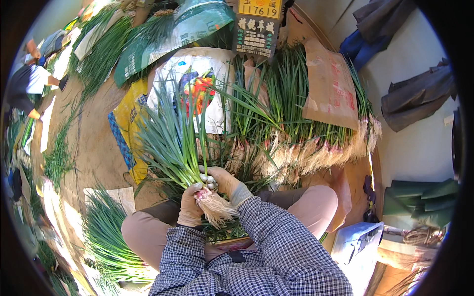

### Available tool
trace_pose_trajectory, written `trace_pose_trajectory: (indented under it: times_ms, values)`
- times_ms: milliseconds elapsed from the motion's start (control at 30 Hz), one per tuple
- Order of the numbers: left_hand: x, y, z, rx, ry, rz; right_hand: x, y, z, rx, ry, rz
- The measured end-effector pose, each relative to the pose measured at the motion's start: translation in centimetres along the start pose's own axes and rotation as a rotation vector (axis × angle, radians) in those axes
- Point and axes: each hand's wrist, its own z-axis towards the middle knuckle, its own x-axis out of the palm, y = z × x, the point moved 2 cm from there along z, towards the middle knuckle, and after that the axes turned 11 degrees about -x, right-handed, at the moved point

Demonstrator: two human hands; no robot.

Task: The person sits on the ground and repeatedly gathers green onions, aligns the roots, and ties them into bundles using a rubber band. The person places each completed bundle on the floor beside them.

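Note:
Over my lap, my gloved left hand (190, 207) grips a bunch of spring onions (179, 151) close to the pinkish bulbs. The leaves fan up and to the left, and pale stringy roots (216, 210) hang out to the lower right. My gloved right hand (222, 182) is at the same bunch, its whitened fingertips curled against the stems just above the bulbs. Whether a stem is pinched between those fingers cannot be told. Beyond my hands, a row of spring onions (289, 88) lies with its roots towards me.
A cardboard piece (329, 85) and a printed white sack (218, 118) lie by the row. A parked vehicle's yellow plate (259, 8) stands behind. More spring onions (107, 233) lie by my left knee. A plastic box (357, 240) is at right. Another person (31, 79) is far left.

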Motion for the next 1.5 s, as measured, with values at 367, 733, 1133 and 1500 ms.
trace_pose_trajectory:
  times_ms: [367, 733, 1133, 1500]
  values:
    - [0.1, -0.1, 0.6, -0.053, 0.053, 0.116, -7.0, 3.2, -4.1, 0.030, -0.221, -1.582]
    - [0.2, -0.9, 0.3, -0.087, -0.060, 0.280, -0.6, 3.0, -6.6, -0.183, 0.265, -0.711]
    - [4.5, -1.5, -0.1, 0.103, -0.019, 0.319, -12.0, 6.6, 0.1, -0.382, -0.368, -1.257]
    - [-0.4, -0.2, 2.8, -0.073, -0.003, 0.219, -3.9, 6.6, -5.2, -0.286, -0.320, -1.220]
